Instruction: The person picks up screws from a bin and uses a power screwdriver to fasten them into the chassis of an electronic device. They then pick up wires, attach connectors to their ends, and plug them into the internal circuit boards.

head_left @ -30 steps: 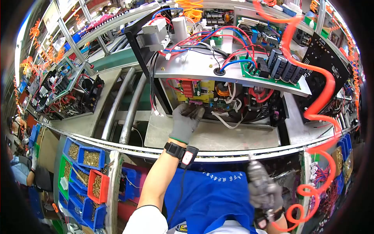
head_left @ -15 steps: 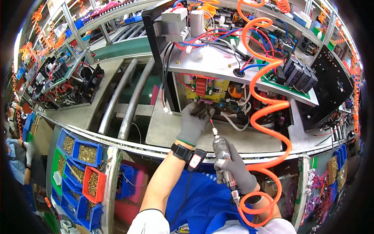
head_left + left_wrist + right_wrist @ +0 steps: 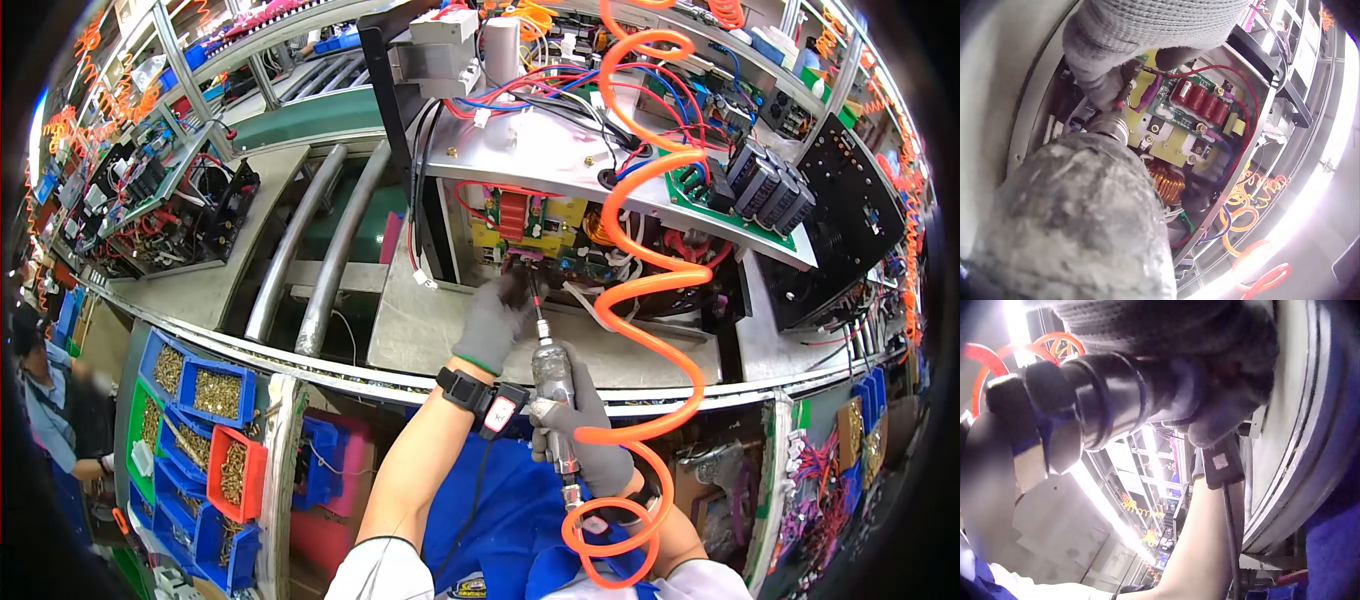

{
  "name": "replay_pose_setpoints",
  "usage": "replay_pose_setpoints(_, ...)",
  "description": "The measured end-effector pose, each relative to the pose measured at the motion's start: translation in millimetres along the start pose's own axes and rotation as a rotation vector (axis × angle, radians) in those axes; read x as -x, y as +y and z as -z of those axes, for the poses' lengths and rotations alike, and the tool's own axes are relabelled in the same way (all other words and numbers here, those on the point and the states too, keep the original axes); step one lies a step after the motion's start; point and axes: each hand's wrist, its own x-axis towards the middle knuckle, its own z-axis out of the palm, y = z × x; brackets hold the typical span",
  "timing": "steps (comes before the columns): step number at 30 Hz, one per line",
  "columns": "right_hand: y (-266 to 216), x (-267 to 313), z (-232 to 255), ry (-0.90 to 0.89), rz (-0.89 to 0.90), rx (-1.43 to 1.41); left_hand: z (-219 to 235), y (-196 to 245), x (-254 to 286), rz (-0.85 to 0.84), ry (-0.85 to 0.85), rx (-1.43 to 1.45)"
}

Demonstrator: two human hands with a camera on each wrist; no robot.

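Observation:
My gloved right hand [image 3: 595, 435] grips a worn pneumatic screwdriver [image 3: 551, 375] that points up and away from me. Its bit [image 3: 537, 300] reaches into the lower bay of a metal electronics chassis [image 3: 545, 160]. Beside the bit's tip is my gloved left hand [image 3: 488, 325], its fingers bent down close to the bit in the left wrist view; whether they pinch something I cannot tell. A red wire [image 3: 1222, 67] runs toward those fingers. Near them sit a green board with red components [image 3: 1200, 103] and a copper coil [image 3: 1166, 182]. The right wrist view shows the screwdriver's rear fitting [image 3: 1054, 419].
A coiled orange air hose [image 3: 650, 280] loops down in front of the chassis to the screwdriver. Bins of brass screws [image 3: 217, 395] stand at lower left. Metal rollers [image 3: 345, 245] lie left of the work plate [image 3: 410, 340]. Another opened unit [image 3: 150, 210] sits farther left.
My right hand has brought the screwdriver up from the lower right to beside my left hand, the bit entering the bay. The orange hose has swung left with it. My left hand stays at the bay.

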Motion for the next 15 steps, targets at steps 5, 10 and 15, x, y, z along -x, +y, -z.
replay_pose_setpoints(5, -3, 5, 3, -0.062, -0.017, -0.101, -11, -6, 7, 0.279, -0.051, 0.153)
replay_pose_setpoints(10, -10, 6, 5, -0.108, -0.035, -0.233, -18, -19, 1, 0.193, -0.102, 0.168)
replay_pose_setpoints(15, -9, 7, 9, -0.129, -0.083, -0.214, 4, -41, -2, -0.385, -0.234, -0.596)
